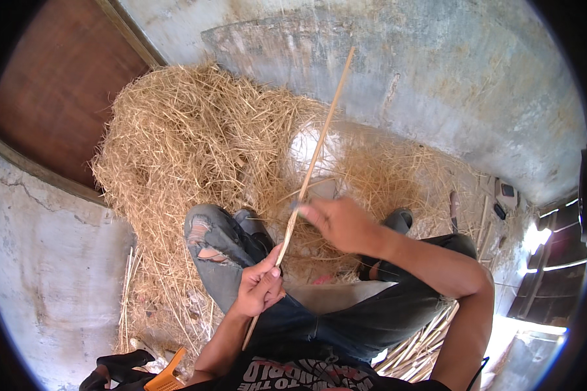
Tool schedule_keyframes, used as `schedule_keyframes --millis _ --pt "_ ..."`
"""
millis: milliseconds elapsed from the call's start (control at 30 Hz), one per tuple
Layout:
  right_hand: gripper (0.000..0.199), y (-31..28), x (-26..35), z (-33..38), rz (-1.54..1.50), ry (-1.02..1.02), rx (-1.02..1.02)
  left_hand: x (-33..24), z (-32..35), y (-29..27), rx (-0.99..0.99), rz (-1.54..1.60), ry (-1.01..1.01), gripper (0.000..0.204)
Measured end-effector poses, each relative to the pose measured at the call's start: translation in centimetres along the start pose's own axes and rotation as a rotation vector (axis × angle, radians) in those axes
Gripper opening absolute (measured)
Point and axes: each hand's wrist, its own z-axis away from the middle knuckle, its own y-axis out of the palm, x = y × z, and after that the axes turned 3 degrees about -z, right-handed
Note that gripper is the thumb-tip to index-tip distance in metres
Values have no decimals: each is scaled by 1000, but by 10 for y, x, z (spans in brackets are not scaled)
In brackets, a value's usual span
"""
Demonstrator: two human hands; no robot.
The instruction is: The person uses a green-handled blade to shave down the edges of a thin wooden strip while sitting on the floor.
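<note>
A long, thin wooden stick (324,133) slants from my lap up toward the wall. My left hand (261,287) is closed round its lower part, thumb on top, and the butt end sticks out below the fist. Above that grip, the stick's surface looks pale and streaked. My right hand (342,223) is smeared by motion, its fingers closed at the stick's middle. A small grey-blue bit shows at those fingertips, too blurred to name. From near there a thin strip curves off to the right.
A big heap of dry straw-like shavings (189,137) lies ahead and left, against the wall (450,85). Cut sticks (417,345) lie by my right thigh. Dark small objects (502,202) rest at far right. An orange thing (167,373) is at lower left.
</note>
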Motion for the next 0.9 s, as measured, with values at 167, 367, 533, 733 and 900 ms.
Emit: schedule_keyframes --millis 167,367,533,733,900 --pt "47 -11 -10 -16 -109 183 -46 -2 1 -3 7 15 -20 52" --pt "46 7 -6 3 -224 54 199 -6 -3 3 -14 52 -42 53" --pt "51 -10 -5 -13 -182 212 105 -4 -6 4 -36 4 -7 54" --pt "47 -5 -12 -5 -393 178 137 -7 -7 6 4 24 -2 54" --pt "32 -19 -2 -10 -487 321 58 1 -9 2 -8 39 37 55"
